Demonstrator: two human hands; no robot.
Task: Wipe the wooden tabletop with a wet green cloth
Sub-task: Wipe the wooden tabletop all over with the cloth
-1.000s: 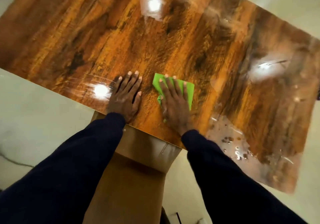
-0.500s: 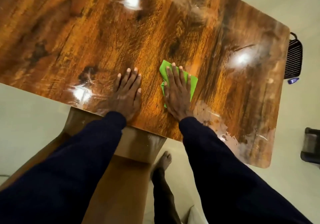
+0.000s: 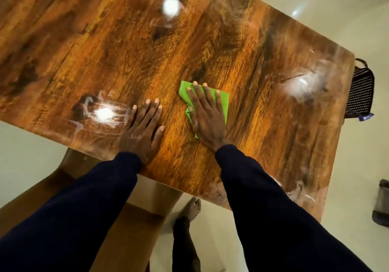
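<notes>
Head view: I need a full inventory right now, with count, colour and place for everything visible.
tabletop: one, glossy brown wood grain, fills most of the view
green cloth: one, bright green, on the tabletop, mid-frame
glare patches: three, white with smears, spread over the tabletop
floor: pale cream, around the table
basket: one, dark mesh, past the table's right end
grey object: one, on the floor, cut off at the right edge
wooden furniture: one, brown, below the near edge
sleeves: two, dark navy
foot: one, bare, on the floor
left hand: flat on the tabletop
right hand: flat on the cloth
</notes>
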